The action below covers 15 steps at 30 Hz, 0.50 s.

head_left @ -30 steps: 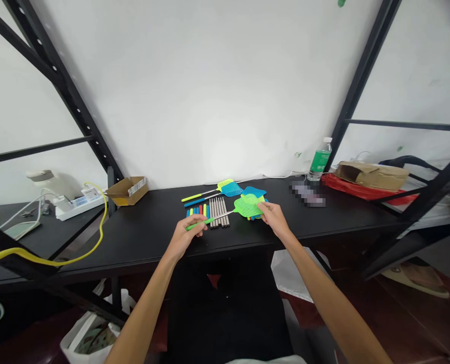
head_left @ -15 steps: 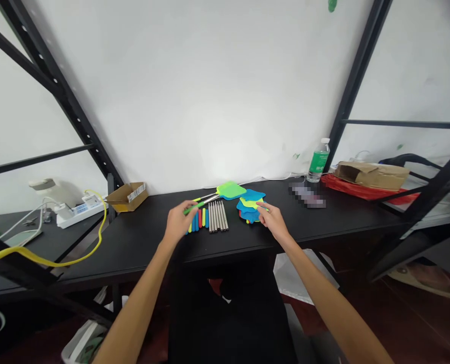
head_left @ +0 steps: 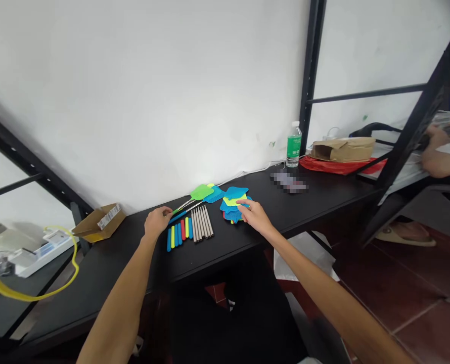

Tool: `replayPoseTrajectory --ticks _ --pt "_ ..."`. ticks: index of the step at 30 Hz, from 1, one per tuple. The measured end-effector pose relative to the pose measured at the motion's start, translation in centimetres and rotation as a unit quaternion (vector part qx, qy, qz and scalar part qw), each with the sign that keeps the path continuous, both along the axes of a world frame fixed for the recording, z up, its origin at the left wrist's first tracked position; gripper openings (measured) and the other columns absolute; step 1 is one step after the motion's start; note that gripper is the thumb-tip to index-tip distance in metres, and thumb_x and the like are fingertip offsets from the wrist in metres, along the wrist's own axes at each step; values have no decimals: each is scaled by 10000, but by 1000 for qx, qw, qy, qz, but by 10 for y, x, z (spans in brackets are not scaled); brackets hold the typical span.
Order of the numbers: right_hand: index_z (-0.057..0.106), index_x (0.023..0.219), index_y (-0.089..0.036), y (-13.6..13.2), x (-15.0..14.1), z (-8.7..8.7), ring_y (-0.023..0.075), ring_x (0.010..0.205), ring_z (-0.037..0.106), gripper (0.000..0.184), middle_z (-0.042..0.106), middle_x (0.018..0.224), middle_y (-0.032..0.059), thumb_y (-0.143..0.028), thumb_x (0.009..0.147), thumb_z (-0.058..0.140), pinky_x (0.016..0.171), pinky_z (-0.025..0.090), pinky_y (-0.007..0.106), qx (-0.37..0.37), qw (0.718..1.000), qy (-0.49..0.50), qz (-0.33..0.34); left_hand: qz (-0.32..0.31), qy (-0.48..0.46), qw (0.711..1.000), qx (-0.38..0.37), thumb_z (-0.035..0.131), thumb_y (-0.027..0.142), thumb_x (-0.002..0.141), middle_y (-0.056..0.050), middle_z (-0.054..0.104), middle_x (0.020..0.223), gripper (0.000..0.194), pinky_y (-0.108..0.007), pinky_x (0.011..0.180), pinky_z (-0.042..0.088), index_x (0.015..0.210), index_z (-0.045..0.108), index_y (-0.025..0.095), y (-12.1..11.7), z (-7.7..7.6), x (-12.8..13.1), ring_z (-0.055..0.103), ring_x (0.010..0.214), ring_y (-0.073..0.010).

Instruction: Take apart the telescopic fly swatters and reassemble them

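Observation:
My left hand (head_left: 158, 221) is closed round the green handle end of a fly swatter, whose green head (head_left: 202, 192) lies by the wall. Beside it rests a blue-headed fly swatter (head_left: 213, 194) with a blue handle. My right hand (head_left: 254, 216) is at a stack of loose blue and yellow swatter heads, its fingers on the edge of a yellow fly swatter head (head_left: 233, 200); the thumb is hard to see. Between my hands lie a row of blue, yellow and red handles (head_left: 183, 230) and a row of metal rods (head_left: 202, 224).
An open cardboard box (head_left: 99, 223) stands at the left, near a power strip (head_left: 46, 253) and yellow cable (head_left: 71, 268). At the right are a water bottle (head_left: 294, 146), a blurred item (head_left: 288, 182) and a brown package (head_left: 344, 149) on red plastic. Another person's arm (head_left: 437, 151) shows beyond the frame post.
The camera view has turned right. My left hand has set the green fly swatter down beside the others, still touching its handle. My right hand stays at the stack of heads.

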State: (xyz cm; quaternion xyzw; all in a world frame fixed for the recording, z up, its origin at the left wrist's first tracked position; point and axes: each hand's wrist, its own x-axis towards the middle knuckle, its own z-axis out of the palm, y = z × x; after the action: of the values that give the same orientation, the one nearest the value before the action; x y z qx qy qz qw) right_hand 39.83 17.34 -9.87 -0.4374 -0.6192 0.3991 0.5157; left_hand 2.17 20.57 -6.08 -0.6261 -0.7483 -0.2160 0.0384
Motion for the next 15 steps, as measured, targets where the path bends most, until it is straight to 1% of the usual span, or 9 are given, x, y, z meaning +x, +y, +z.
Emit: replayPoseTrajectory --ticks 5,8,10,12,13,15 --pt "694 1152 -126 0 2 1 139 504 541 386 539 503 -30 -311 855 532 530 389 233 -2 1000 1 15 0 28 1000 -7 594 349 837 -74 753 1026 239 -290 741 465 979 734 216 1 -2 1 661 967 -257" --pt "715 1107 -140 -2 3 3 141 509 547 352 545 505 -26 -295 853 525 528 381 233 -4 1000 -11 15 -10 33 999 8 555 375 862 -78 740 1070 280 -286 785 468 1011 725 210 -8 -3 3 661 976 -244" --pt "721 1090 -152 -4 4 5 148 517 555 340 555 510 -24 -294 853 523 533 382 238 -6 1000 -21 15 -9 30 999 32 521 392 876 -79 733 1056 309 -287 792 464 1027 717 206 -24 -5 3 663 939 -232" --pt "726 1080 -167 -6 4 8 162 540 574 330 577 527 -15 -294 862 513 556 394 249 -1 999 -45 7 2 17 998 65 508 416 873 -68 726 971 325 -295 770 457 1020 712 210 -48 -9 5 657 857 -223" --pt "730 1069 -179 -7 4 9 172 567 589 319 601 555 -5 -291 867 510 576 400 256 6 998 -68 -15 7 10 998 62 509 435 871 -59 718 920 333 -296 750 451 1019 708 212 -62 -12 6 650 821 -218" --pt "733 1049 -206 -9 4 11 199 658 625 294 663 659 22 -286 872 512 632 411 276 21 986 -138 -92 11 -4 999 33 512 501 873 -37 699 854 369 -293 715 439 1040 697 229 -90 -16 11 638 776 -211"
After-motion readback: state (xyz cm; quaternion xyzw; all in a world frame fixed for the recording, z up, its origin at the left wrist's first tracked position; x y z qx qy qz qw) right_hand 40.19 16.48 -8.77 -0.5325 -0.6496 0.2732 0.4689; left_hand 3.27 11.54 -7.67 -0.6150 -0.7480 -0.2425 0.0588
